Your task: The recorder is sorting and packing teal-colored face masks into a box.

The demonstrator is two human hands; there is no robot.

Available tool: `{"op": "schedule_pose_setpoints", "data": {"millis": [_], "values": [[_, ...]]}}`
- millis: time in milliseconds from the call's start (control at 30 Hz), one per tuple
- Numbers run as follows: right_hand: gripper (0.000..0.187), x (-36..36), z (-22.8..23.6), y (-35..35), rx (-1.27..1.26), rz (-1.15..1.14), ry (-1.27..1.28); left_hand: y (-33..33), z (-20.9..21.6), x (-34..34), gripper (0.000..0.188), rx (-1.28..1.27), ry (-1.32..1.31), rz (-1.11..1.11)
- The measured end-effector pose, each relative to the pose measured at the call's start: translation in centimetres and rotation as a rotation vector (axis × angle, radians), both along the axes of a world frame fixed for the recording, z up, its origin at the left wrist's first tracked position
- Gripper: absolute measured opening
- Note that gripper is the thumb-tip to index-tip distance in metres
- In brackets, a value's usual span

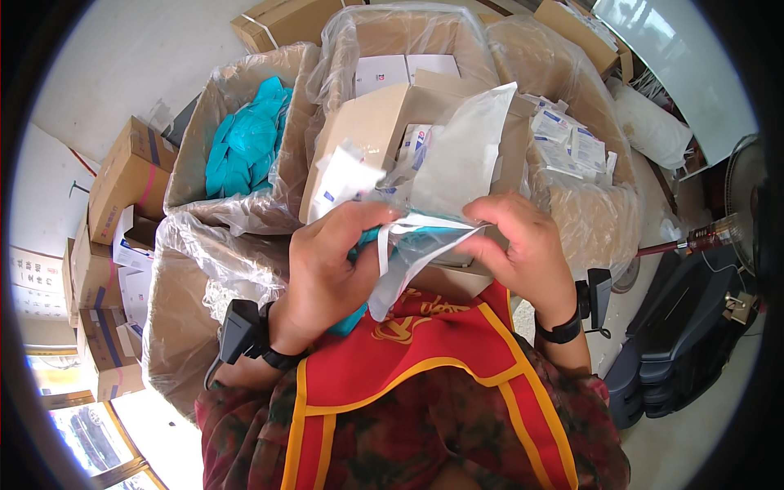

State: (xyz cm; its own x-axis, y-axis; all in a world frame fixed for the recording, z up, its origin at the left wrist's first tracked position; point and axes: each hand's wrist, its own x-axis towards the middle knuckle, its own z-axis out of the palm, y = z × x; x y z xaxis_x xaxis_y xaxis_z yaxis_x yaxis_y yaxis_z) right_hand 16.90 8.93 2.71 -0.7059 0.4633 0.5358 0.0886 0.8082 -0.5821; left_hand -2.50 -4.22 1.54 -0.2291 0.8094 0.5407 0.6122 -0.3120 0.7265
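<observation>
Between my hands is a clear-and-white pouch (406, 265), its mouth spread into a narrow gap. My right hand (527, 249) is closed, pinching the pouch's right corner between thumb and finger. My left hand (331, 265) is closed on the pouch's left side. Folded teal material (369, 238) shows beside its fingers and through the film; whether it lies inside the pouch or in my palm I cannot tell. More teal material (351, 320) hangs below my left hand. Just beyond, a pale translucent sheet (461, 155) stands up from an open cardboard box (359, 126) holding printed white packets.
A plastic-lined carton (298, 77) at the far left holds teal items (249, 139). Another lined carton (588, 212) at right holds white packets (567, 143). Stacked boxes (131, 180) stand left; a fan (743, 204) and a dark case (678, 327) stand right. A red apron (408, 359) covers my lap.
</observation>
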Motion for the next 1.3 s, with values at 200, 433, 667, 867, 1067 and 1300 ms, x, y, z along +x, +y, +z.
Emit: {"op": "schedule_pose_setpoints", "data": {"millis": [200,433,667,867,1067,1300], "values": [[0.011,-0.3,0.1,-0.3,0.094,-0.051,0.026,0.2,0.4,-0.7,0.046,-0.246,-0.054,-0.114],[0.009,-0.4,0.7,-0.1,0.033,0.020,-0.015,0.6,0.6,-1.4,0.030,-0.418,-0.210,-0.211],[0.007,1.7,0.5,1.3,-0.029,-0.109,-0.012,0.1,1.7,-2.6,0.020,-0.233,-0.450,0.048],[0.007,8.2,-0.5,4.3,-0.106,-0.468,0.114,-1.3,2.3,-8.3,0.023,0.071,-0.672,0.304],[0.010,13.9,1.1,10.6,-0.033,-0.748,0.100,-0.3,1.4,-8.0,0.020,0.034,-0.656,0.295],[0.029,22.2,-5.8,30.6,-0.104,-0.734,0.073,3.5,2.3,-3.8,0.021,-0.170,-0.665,0.123]]}}
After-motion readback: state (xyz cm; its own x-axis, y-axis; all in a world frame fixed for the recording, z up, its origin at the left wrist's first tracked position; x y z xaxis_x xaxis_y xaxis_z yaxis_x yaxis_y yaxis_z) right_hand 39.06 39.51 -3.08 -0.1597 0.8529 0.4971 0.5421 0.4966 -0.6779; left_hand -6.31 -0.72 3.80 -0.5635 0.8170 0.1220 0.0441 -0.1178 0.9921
